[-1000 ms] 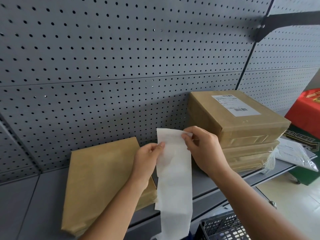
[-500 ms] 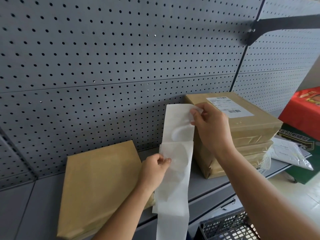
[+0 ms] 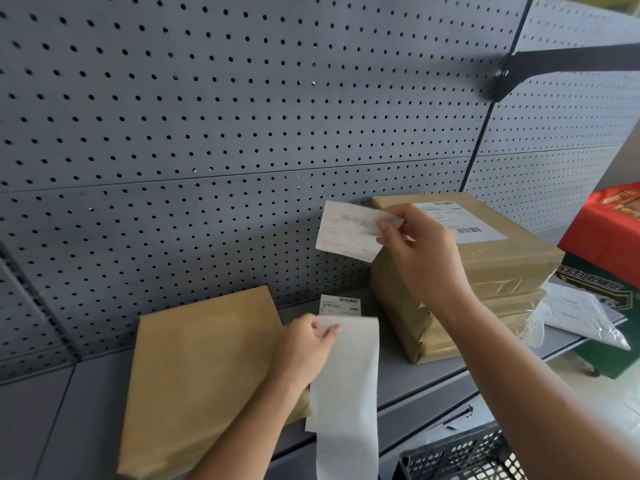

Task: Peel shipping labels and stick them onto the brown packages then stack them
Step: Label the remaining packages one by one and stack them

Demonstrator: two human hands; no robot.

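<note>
My right hand [image 3: 420,252] pinches a peeled white shipping label [image 3: 348,232] by its right edge, held in the air in front of the pegboard. Lower down, my left hand [image 3: 306,344] pinches the top of the white backing strip [image 3: 349,386], which hangs down past the shelf's front edge. The top of another printed label [image 3: 340,304] shows just behind the strip. A flat brown package [image 3: 201,372] with no label lies on the grey shelf [image 3: 415,379] at left. To the right stands a stack of brown packages [image 3: 478,289]; the top one bears a label [image 3: 457,221].
A grey pegboard wall [image 3: 207,133] backs the shelf, with a black bracket [image 3: 561,65] at upper right. A clear plastic bag with papers [image 3: 581,317] lies right of the stack. A black mesh basket [image 3: 460,455] sits below the shelf. Red and green boxes [image 3: 609,244] stand at far right.
My right hand has pulled the label fully off the backing and lifted it up and right. My left hand stays low holding the strip, whose top has folded over.
</note>
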